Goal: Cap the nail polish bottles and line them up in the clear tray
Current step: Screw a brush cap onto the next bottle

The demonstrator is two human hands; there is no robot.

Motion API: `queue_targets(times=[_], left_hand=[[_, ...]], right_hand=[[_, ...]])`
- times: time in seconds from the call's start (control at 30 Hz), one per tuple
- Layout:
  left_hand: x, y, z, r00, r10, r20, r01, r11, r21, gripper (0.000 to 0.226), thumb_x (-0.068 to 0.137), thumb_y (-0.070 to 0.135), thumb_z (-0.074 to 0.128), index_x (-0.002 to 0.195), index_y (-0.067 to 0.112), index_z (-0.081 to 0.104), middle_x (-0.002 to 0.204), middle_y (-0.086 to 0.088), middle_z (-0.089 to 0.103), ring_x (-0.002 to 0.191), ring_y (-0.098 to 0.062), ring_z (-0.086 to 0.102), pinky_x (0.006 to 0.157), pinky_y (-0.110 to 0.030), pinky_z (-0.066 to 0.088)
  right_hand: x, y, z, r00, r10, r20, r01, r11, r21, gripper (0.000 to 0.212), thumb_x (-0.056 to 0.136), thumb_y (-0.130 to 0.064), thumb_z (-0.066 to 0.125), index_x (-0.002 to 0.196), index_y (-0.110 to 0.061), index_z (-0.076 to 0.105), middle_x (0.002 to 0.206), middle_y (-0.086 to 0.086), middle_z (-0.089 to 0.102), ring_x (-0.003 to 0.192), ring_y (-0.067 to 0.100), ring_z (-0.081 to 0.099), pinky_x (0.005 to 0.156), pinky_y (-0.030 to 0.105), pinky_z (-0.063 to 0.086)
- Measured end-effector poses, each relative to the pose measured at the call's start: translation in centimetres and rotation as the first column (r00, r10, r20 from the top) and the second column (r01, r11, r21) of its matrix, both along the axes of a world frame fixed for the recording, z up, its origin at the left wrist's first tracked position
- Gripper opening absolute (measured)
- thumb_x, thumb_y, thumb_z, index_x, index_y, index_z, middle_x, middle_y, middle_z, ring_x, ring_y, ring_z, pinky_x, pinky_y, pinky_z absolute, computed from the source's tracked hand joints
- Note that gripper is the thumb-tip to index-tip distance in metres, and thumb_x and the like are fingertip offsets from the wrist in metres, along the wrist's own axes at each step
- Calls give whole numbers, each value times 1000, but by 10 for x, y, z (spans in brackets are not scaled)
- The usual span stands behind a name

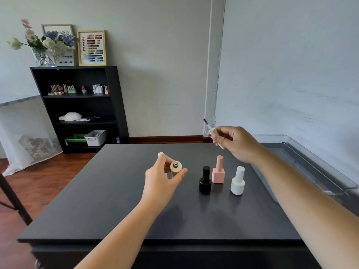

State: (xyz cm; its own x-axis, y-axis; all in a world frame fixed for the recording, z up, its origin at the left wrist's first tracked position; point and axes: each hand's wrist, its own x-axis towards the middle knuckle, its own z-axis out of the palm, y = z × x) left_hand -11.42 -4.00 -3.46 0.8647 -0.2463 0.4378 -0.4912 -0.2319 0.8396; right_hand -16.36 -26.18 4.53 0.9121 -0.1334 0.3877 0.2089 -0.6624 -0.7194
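Note:
My left hand [163,177] holds an uncapped beige nail polish bottle [176,167] above the table, its open neck tilted toward me. My right hand [235,142] is raised farther back and right, pinching the beige brush cap [215,135] with its dark brush tip pointing up and left. Three capped bottles stand on the black table [116,200]: a black one [205,180], a pink square one [218,170] and a white one [238,181]. A small white cap top [160,153] peeks out behind my left fingers. The clear tray [318,166] lies along the table's right side.
A black shelf unit [81,105] with polish bottles, a lamp and bins stands against the far wall on the left. A dark stand leg [13,199] rises at the left edge. The wall runs close behind the tray on the right.

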Motion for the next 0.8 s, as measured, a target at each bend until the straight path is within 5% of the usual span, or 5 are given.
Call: queue_targets(times=[0.27,0.37,0.5,0.67,0.8], left_hand=[[-22,15,-25,993,-80,-84,83,996,26,20,73,37,79,84,42,63,89,20,66,85,2,61,63,-4,45],[-25,21,-30,991,-103,-84,106,994,34,23,74,35,78,83,49,62,87,18,67,85,7,58,66,-1,43],[-24,24,-31,991,-100,-84,106,993,59,24,72,36,80,80,51,63,83,18,66,69,-4,57,63,-6,45],[-21,25,-34,989,-125,-84,130,990,51,29,71,30,82,78,50,63,81,19,65,69,0,56,64,-4,44],[-19,26,-36,986,-147,-82,152,986,66,27,72,28,81,85,46,65,86,15,67,71,1,54,65,-7,46]], right_hand=[[-50,49,-24,998,66,-15,-65,996,67,12,87,-37,63,87,-45,73,73,-3,69,63,4,54,66,24,52],[-59,56,-40,1000,-1,-6,2,995,99,9,82,-39,69,87,-36,75,75,-1,71,74,17,62,80,42,57],[-66,63,-54,993,-90,75,75,981,181,10,73,-37,76,79,-29,73,71,-9,72,101,9,61,82,26,50],[-69,66,-63,985,-148,91,114,945,305,4,77,-22,76,78,-22,72,82,1,76,106,-3,61,92,36,52],[-71,68,-70,984,-160,75,133,951,280,5,83,-22,69,82,-27,71,85,-8,73,86,6,64,69,19,47]])
